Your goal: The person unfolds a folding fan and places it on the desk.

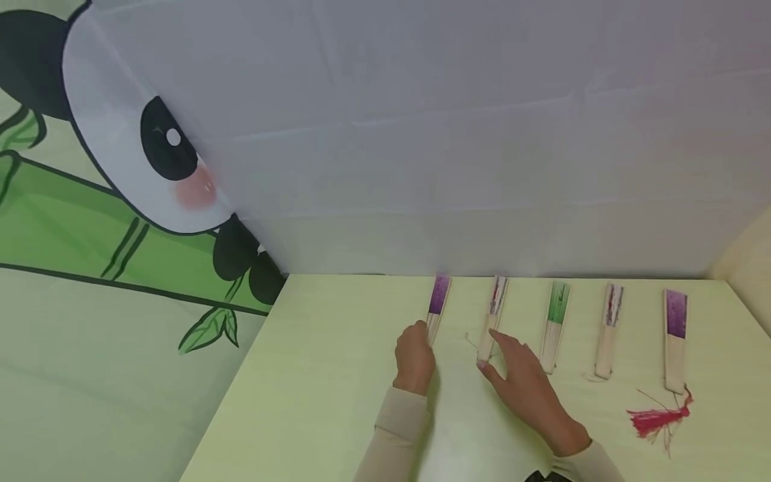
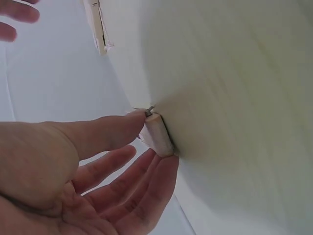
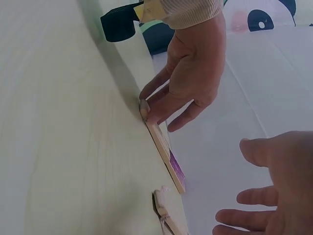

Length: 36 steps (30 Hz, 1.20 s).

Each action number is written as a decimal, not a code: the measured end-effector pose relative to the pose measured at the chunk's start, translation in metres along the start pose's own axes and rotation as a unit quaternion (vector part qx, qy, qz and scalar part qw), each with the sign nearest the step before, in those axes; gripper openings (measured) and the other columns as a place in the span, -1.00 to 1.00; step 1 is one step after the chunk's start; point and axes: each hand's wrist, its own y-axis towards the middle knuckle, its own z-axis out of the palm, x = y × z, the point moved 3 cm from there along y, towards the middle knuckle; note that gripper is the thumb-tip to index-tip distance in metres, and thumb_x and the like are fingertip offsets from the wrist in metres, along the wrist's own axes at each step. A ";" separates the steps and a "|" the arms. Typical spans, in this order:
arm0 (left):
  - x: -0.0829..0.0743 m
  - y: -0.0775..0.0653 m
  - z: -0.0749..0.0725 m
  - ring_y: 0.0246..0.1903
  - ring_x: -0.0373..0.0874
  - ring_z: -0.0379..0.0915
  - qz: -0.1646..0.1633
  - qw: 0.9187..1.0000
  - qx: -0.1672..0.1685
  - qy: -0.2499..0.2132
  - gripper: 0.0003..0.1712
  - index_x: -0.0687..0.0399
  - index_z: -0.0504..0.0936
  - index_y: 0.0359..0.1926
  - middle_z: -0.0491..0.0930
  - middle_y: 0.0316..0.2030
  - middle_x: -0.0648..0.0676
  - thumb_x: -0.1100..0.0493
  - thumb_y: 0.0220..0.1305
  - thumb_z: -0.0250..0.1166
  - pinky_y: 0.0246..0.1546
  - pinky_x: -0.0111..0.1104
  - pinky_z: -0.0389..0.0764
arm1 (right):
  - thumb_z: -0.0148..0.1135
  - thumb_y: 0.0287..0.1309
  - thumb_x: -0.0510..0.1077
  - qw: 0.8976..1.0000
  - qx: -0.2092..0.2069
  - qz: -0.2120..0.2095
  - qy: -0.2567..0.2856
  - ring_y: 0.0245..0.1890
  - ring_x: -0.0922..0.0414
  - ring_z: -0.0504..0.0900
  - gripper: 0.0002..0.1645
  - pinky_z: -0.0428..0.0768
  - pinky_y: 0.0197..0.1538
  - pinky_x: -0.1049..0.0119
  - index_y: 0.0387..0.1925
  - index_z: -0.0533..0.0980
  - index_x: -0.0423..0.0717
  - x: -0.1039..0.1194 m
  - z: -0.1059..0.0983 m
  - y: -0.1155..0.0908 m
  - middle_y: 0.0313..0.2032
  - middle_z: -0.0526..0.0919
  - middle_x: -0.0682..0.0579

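Observation:
A row of folded hand fans lies on the pale table. At the left end is a fan with a purple upper part [image 1: 440, 294]. My left hand [image 1: 414, 358] pinches its bare lower end, thumb on one side and fingers on the other, as the left wrist view shows at the fan's wooden end [image 2: 160, 137]. My right hand [image 1: 530, 385] hovers around the lower end of the second fan, a white one with a dark pattern [image 1: 497, 294]. In the right wrist view, my right hand [image 3: 274, 191] has its fingers spread, with nothing between them.
Further right lie a green fan [image 1: 558, 304], another patterned fan [image 1: 613, 304] and a purple fan [image 1: 676, 314] with a red tassel [image 1: 659, 420]. A white wall sheet [image 1: 452, 167] rises behind the table [image 1: 301, 375]. A panda drawing [image 1: 120, 134] covers the left side.

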 end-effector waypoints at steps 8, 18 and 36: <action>0.013 -0.014 0.000 -0.51 -0.02 0.54 -0.045 0.993 0.042 -0.097 -0.45 0.32 0.54 -0.05 0.61 -0.43 0.22 0.61 -0.20 0.26 -0.60 -0.29 0.55 | 0.27 0.11 -0.03 0.999 -0.013 0.032 0.020 0.16 -0.18 0.35 -0.31 0.33 0.13 -0.11 0.23 0.30 -0.21 0.013 0.021 0.001 0.15 0.41 -0.21; 0.030 -0.024 -0.005 -0.52 -0.16 0.50 -0.069 0.987 0.080 -0.122 -0.68 0.34 0.64 -0.21 0.59 -0.54 0.02 0.37 -0.08 0.41 -0.50 -0.31 0.56 | 0.26 0.13 -0.04 0.997 -0.007 0.061 0.036 0.17 -0.15 0.35 -0.34 0.36 0.11 -0.10 0.21 0.32 -0.21 0.018 0.044 -0.003 0.15 0.42 -0.18; 0.036 -0.043 -0.030 -0.59 -0.22 0.49 -0.098 0.928 0.183 -0.309 -0.73 0.29 0.61 -0.19 0.57 -0.42 0.02 0.31 0.04 0.37 -0.59 -0.38 0.53 | 0.16 0.22 -0.09 0.982 -0.013 0.112 0.149 -0.04 -0.12 0.55 -0.38 0.52 -0.06 -0.01 0.22 0.26 -0.29 0.026 0.058 0.000 0.07 0.47 -0.25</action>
